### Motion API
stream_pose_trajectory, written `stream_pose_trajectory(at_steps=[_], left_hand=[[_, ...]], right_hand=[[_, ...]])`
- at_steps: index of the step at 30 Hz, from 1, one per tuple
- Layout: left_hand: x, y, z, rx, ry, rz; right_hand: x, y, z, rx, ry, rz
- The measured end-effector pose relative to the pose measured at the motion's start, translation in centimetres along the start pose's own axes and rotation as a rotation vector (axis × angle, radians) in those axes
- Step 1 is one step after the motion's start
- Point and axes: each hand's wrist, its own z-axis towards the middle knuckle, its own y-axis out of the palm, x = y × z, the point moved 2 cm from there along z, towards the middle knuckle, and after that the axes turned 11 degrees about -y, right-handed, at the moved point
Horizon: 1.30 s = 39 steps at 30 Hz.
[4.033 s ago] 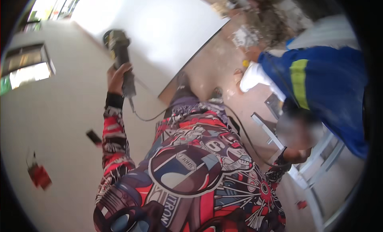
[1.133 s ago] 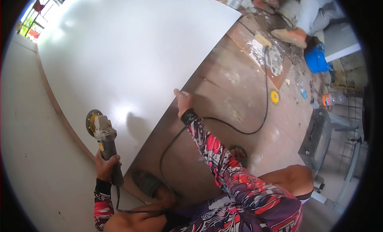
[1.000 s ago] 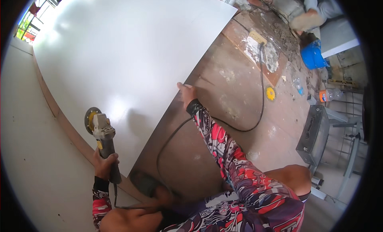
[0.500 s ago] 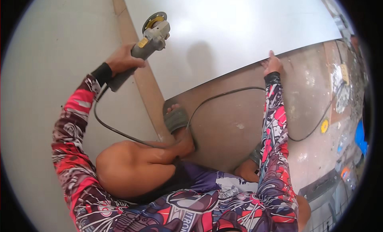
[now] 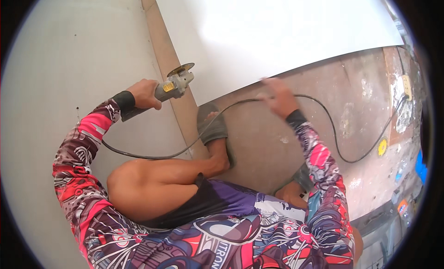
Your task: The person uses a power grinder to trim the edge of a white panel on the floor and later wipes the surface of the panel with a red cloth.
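Observation:
My left hand [image 5: 144,94] is wrapped round the grey body of an angle grinder [image 5: 175,85], held up beside the white wall. Its thin disc [image 5: 181,69] sits at the top end. A large white sheet [image 5: 296,33] stretches across the upper part of the view, its near edge slanting up to the right. My right hand [image 5: 280,98], blurred by motion, is just below that edge with its fingers stretched toward the left and apart. It holds nothing that I can see. A black power cable [image 5: 319,105] from the grinder passes behind or under this hand; whether they touch is unclear.
A brown wooden strip [image 5: 163,42] runs between wall and sheet. My sandalled foot [image 5: 213,125] is by the sheet's near corner. On the dusty floor lie a yellow disc [image 5: 382,147] and a socket block [image 5: 406,87]. A grey toolbox [image 5: 377,220] stands lower right.
The grinder has come down toward me in my left hand, its disc tilting flatter. My right hand has left the sheet's edge and moved left.

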Motion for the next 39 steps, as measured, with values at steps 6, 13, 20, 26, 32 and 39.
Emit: stream_pose_trajectory(at_steps=[6,13,20,26,32,39], left_hand=[[-0.3,-0.1,1.5,0.051,0.041,0.033],[-0.4,2.2,1.5,0.053,0.157,-0.061],[4.1,1.0,0.5,0.009,0.166,-0.21],[6.0,1.4,0.2,0.149,0.268,-0.279],[8.8,1.4,-0.1,0.165,0.264,-0.53],[10.8,1.3,-2.0,0.1,0.246,-0.636]], right_hand=[[-7.7,6.5,0.3,-0.257,-0.168,-0.089],[-7.7,9.5,-3.7,-0.621,-0.283,-0.059],[-8.2,7.9,-6.5,-1.008,-0.169,-0.005],[-7.5,5.2,1.5,-0.476,0.058,0.328],[-3.9,5.3,-0.6,-0.313,0.132,0.584],[-3.0,2.8,0.2,-0.271,0.238,0.575]])
